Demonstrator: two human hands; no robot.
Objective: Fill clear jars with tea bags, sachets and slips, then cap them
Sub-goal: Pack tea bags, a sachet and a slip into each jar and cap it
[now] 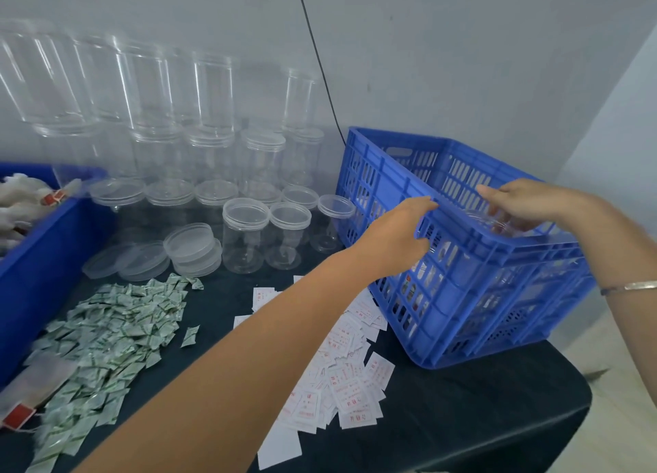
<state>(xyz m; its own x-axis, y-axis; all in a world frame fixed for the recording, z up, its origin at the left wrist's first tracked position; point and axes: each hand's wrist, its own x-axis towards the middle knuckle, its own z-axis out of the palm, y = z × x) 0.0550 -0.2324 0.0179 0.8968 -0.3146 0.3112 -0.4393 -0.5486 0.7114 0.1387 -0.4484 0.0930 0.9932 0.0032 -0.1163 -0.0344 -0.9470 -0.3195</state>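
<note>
Fingers, right (497, 192): curled down over the top of a clear jar (497, 222) just inside the crate, so my right hand (533, 202) is holding it by the cap end. Motion blur hides whether a lid is on.
Fingers, left (426, 204): hooked over the crate's near rim, thumb side against the wall. My left hand (398, 231) is there to steady it, I'd say.
Crate (462, 295): blue moulded plastic, slotted walls, tipped up toward me at the right end of the tabletop. Red and white shapes show through the slots, likely packed jars.
Slips (348, 383): flat white paper, red print, loose heap touching the crate's foot, handy for my right side.
Sachets (113, 323): small crinkled green-and-white pillows, spread on the left.
Empty jars (245, 238): clear smooth cylinders, upright, some stacked in rows against the wall.
Lids (192, 245): shallow translucent discs piled in front of them.
Tea bags (21, 202): pale and soft, heaped in a blue bin (46, 259) at far left.
Tabletop (462, 401): dark cloth, rounded corner.
</note>
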